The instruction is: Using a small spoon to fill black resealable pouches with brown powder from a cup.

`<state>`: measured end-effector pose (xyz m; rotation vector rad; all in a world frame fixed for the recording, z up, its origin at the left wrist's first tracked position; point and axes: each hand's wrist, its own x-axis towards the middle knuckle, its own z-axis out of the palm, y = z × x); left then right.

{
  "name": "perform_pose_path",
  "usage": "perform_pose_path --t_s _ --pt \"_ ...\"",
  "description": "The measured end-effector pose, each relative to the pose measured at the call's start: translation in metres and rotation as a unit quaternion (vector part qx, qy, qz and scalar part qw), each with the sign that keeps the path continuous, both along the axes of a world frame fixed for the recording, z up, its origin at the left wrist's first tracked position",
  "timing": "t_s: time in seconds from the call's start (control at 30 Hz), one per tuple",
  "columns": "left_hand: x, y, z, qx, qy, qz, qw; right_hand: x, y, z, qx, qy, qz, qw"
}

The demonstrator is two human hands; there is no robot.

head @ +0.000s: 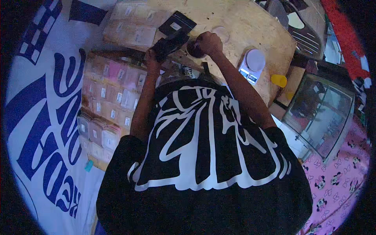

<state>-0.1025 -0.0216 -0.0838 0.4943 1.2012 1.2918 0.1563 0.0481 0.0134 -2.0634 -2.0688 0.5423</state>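
My left hand (152, 60) grips the near end of a dark pouch (167, 47) at the edge of the wooden table. Beyond it, another black pouch with a white label (176, 24) lies on the table, partly overlapped by the held one. My right hand (210, 42) is closed into a fist over the right side of a round container with dark contents (195, 48); whether its fingers hold anything is hidden. Behind that hand a pale round lid or dish (221, 33) rests on the table. A white digital kitchen scale (253, 63) with a lit display stands to the right.
A yellow cup (278, 80) lies near the table's right edge. Many labelled clear packages (117, 85) are stacked at the left. A glass-topped case (320, 111) stands at the right, beside pink patterned fabric (337, 188). A ventilated dark appliance or casing (305, 35) is at the upper right.
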Motion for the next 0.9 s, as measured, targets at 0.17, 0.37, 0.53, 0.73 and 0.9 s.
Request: perform_pose_path --t_s 0.17,0.37,0.53,0.73,0.9 --pt "0.008 -0.003 0.020 -0.072 0.034 0.014 0.997 -0.002 -0.003 0.026 -0.087 0.016 0.015 0.996" --pt "0.005 -0.005 0.020 0.073 0.315 -0.115 0.939 0.017 -0.007 0.023 -0.053 0.075 0.059 0.994" --pt "-0.013 -0.006 -0.006 0.120 0.383 -0.158 0.902 0.023 -0.012 0.036 -0.031 0.112 0.078 0.990" --pt "-0.014 -0.003 0.003 0.048 0.294 -0.155 0.942 0.048 -0.018 0.043 -0.050 0.197 0.032 0.979" --pt "-0.009 -0.008 0.004 0.116 0.428 -0.158 0.882 0.082 -0.023 0.022 -0.054 0.285 0.040 0.956"
